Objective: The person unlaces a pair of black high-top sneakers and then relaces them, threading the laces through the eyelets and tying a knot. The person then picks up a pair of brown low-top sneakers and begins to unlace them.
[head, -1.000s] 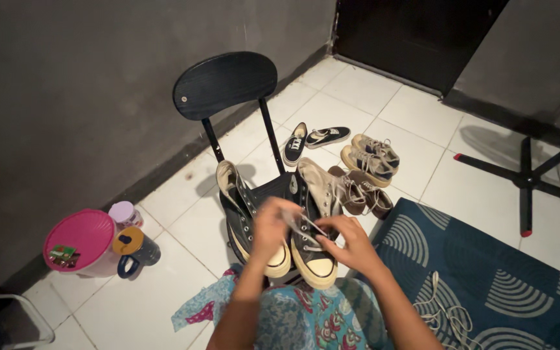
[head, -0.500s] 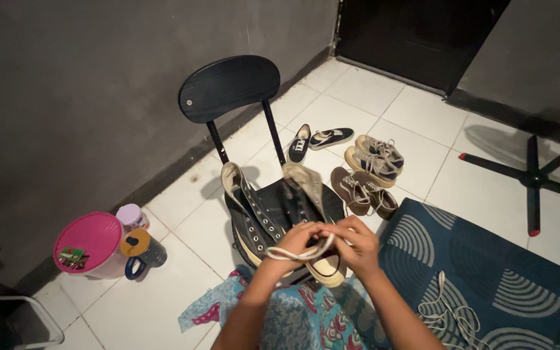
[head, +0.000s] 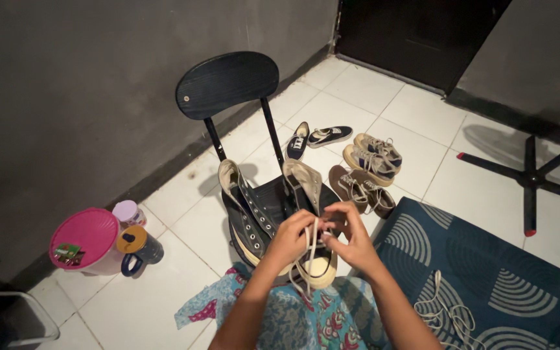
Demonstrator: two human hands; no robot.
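While the floor (head: 183,272) is plain white tile, the walls are dark grey with a black strip along the bottom, and there's a dark doorway (head: 416,32) at the far end. A blue rug (head: 487,259) with pale arch patterns covers the floor on the right, with a loose white lace (head: 445,314) lying on it.

A black chair (head: 228,84) stands in the middle, and two dark high-top sneakers sit on its seat, tongues flopped open. Both hands are on the nearer sneaker (head: 312,259), the one with the cream toe cap. The left hand (head: 290,240) has its grip pinched closed around a white shoelace (head: 309,249), which hangs down over the toe. The right hand (head: 351,236) is pinched on the same lace just beside it, fingers curled tight, the two hands nearly touching. The other sneaker (head: 247,214) lies just to the left, untouched.

Behind the chair on the tile there are more shoes: a dark slip-on pair (head: 315,136), a tan pair (head: 371,155) and a brown pair (head: 361,191). Over by the left wall sit a pink-lidded tub (head: 85,240) and a dark mug (head: 140,245). A black fan base (head: 529,178) is off to the right.
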